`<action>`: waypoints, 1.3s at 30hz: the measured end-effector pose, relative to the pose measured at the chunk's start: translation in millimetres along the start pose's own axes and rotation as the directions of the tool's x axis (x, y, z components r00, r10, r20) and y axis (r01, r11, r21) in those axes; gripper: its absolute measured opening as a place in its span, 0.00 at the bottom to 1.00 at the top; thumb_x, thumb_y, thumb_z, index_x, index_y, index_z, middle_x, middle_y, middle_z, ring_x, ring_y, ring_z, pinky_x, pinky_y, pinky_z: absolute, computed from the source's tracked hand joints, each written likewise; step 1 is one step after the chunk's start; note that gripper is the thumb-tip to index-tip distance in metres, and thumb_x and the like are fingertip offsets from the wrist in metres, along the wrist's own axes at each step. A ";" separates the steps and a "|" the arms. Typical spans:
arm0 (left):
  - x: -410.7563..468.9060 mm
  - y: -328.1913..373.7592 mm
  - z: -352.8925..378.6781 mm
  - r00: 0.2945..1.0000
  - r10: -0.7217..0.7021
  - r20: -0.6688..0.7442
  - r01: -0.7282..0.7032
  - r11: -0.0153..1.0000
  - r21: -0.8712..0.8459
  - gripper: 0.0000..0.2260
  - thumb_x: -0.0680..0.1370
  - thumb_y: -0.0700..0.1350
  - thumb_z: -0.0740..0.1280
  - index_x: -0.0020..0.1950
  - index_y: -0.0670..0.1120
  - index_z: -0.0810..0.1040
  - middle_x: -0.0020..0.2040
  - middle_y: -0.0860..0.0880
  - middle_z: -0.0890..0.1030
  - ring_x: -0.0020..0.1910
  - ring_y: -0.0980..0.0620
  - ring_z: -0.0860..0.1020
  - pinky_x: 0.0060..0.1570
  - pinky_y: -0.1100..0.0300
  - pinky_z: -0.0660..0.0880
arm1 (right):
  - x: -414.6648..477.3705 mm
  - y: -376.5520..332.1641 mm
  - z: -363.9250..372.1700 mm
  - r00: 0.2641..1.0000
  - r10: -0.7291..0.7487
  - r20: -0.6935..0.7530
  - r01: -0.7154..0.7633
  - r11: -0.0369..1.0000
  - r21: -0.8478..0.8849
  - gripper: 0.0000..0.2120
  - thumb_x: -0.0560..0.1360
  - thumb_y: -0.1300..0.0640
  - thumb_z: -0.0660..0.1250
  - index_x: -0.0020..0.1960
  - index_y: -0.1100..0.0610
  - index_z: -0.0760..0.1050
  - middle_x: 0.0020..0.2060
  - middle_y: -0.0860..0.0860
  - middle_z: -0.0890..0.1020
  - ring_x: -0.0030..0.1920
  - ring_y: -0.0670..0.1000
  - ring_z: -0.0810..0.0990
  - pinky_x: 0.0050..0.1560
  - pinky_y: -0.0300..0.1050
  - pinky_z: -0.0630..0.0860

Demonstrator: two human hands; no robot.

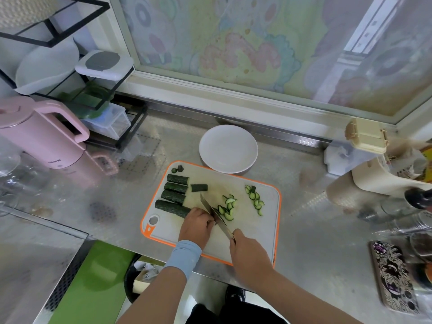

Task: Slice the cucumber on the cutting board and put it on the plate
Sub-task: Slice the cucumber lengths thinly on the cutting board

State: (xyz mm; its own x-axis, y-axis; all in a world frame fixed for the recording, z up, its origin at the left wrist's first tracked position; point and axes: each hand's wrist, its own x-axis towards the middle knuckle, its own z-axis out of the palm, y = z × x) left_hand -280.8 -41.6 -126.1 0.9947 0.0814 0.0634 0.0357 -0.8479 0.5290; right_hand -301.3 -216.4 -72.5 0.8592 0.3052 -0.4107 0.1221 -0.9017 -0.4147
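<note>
Dark green cucumber lengths (174,191) lie side by side at the left of the orange-rimmed white cutting board (257,230). The nearest one runs under the left hand (196,226), whose curled fingers hold it down. Just to the right, the right hand (249,251) grips the steel knife (210,210) by its handle. Half-moon cucumber slices (228,206) lie beyond the blade. The round white plate (228,148) sits at the board's far edge.

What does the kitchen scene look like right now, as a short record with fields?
left hand: holds a cucumber piece on the cutting board
right hand: grips the knife, blade beside the left hand
slices: two small groups on the board
uncut pieces: several at the board's left side
plate: behind the board, no slices on it
</note>
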 end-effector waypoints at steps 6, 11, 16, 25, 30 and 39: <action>0.2 -2.1 2.0 1.000 -0.003 -0.005 0.002 1.000 -0.005 0.03 0.66 0.38 0.75 0.37 0.44 0.83 0.35 0.49 0.81 0.40 0.47 0.77 0.41 0.59 0.75 | 0.9 -0.2 4.0 1.000 0.010 0.012 -0.010 1.000 0.006 0.07 0.84 0.52 0.51 0.48 0.54 0.61 0.30 0.48 0.68 0.28 0.46 0.64 0.27 0.42 0.57; -1.0 -3.6 4.0 1.000 -0.003 -0.010 0.003 1.000 -0.025 0.02 0.67 0.38 0.75 0.37 0.44 0.83 0.35 0.49 0.80 0.41 0.48 0.76 0.41 0.59 0.74 | 12.5 -4.3 11.8 0.999 0.030 0.032 -0.031 0.999 0.022 0.06 0.84 0.55 0.53 0.48 0.53 0.60 0.31 0.48 0.69 0.29 0.46 0.65 0.26 0.42 0.57; -2.0 -6.0 3.5 1.000 0.015 -0.001 -0.015 1.000 -0.021 0.02 0.68 0.39 0.74 0.38 0.44 0.83 0.35 0.49 0.80 0.41 0.48 0.75 0.41 0.58 0.74 | 23.0 -8.0 12.5 0.999 0.029 0.030 -0.030 0.999 0.042 0.06 0.83 0.56 0.55 0.47 0.54 0.61 0.31 0.48 0.68 0.30 0.46 0.65 0.26 0.40 0.57; -0.9 -1.6 0.9 1.000 0.002 -0.015 -0.002 1.000 0.006 0.05 0.65 0.37 0.76 0.36 0.45 0.83 0.34 0.50 0.80 0.39 0.49 0.76 0.40 0.62 0.74 | 9.5 -4.0 4.5 1.000 0.005 -0.009 -0.005 0.999 0.033 0.09 0.84 0.51 0.52 0.48 0.54 0.62 0.31 0.48 0.70 0.29 0.46 0.66 0.26 0.41 0.57; 0.2 -1.9 -0.3 1.000 -0.003 0.003 0.003 1.000 0.019 0.05 0.65 0.38 0.76 0.37 0.46 0.84 0.34 0.51 0.80 0.40 0.50 0.76 0.41 0.64 0.71 | 4.3 -5.4 3.2 1.000 0.013 -0.008 -0.013 1.000 0.013 0.08 0.84 0.52 0.51 0.48 0.53 0.61 0.30 0.47 0.68 0.29 0.46 0.65 0.26 0.42 0.56; -0.7 1.0 -3.6 1.000 0.001 0.007 -0.001 1.000 0.017 0.05 0.64 0.37 0.77 0.35 0.45 0.84 0.34 0.50 0.80 0.40 0.48 0.77 0.39 0.64 0.72 | -4.2 -7.5 1.4 0.999 0.036 -0.003 -0.036 0.999 -0.018 0.08 0.84 0.52 0.50 0.49 0.54 0.61 0.32 0.49 0.70 0.29 0.47 0.65 0.27 0.42 0.57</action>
State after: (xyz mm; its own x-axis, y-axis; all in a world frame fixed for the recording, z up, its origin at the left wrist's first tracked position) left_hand -281.8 -40.6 -122.6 0.9954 0.0768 0.0580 0.0361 -0.8568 0.5145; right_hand -306.6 -210.6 -68.7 0.8647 0.2713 -0.4227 0.0996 -0.9175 -0.3850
